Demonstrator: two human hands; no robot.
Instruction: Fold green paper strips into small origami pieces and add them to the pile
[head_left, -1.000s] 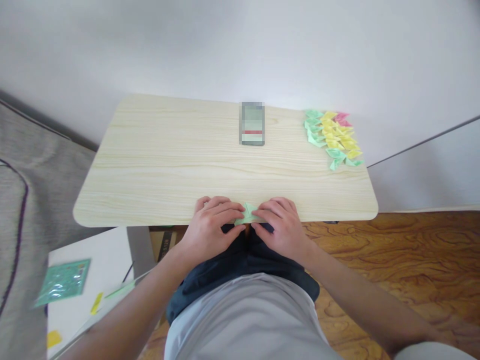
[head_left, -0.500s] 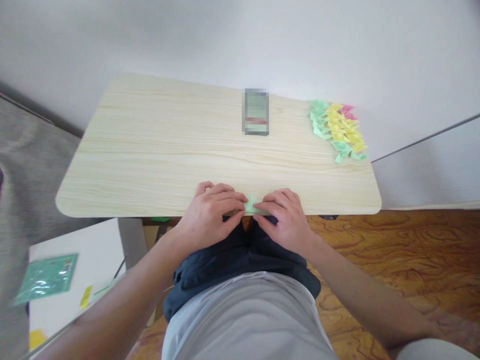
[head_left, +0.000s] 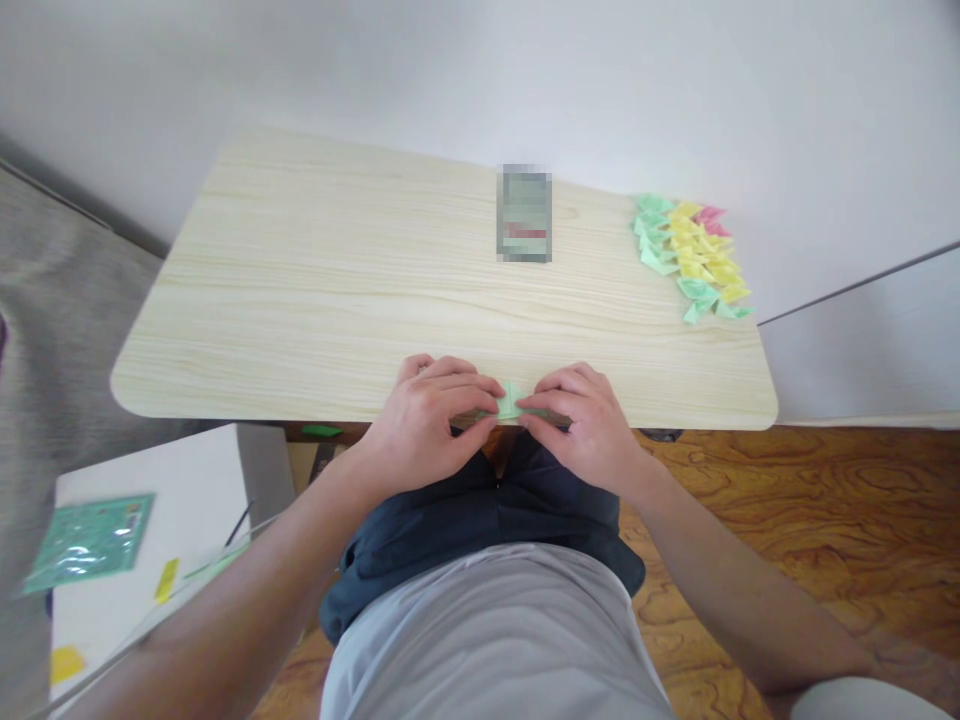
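Observation:
A small folded piece of light green paper (head_left: 510,402) sits at the front edge of the wood-grain table (head_left: 322,290). My left hand (head_left: 431,412) pinches its left side between thumb and fingers. On the opposite side, my right hand (head_left: 581,415) grips the paper the same way. Both sets of fingertips cover the paper's ends, so only its pointed middle shows. At the table's back right lies a cluster of folded paper pieces (head_left: 701,245) in green, yellow and pink.
A flat rectangular device (head_left: 525,215), blurred out, lies toward the table's back. Below left, a white box top (head_left: 202,480) carries a green plastic packet (head_left: 94,540) and yellow paper scraps (head_left: 166,580). A white wall (head_left: 562,80) stands behind the table.
The view has shifted slightly, so the table and its things sit a little differently in frame. Both hands still hold the green paper, with their fingertips a bit closer together.

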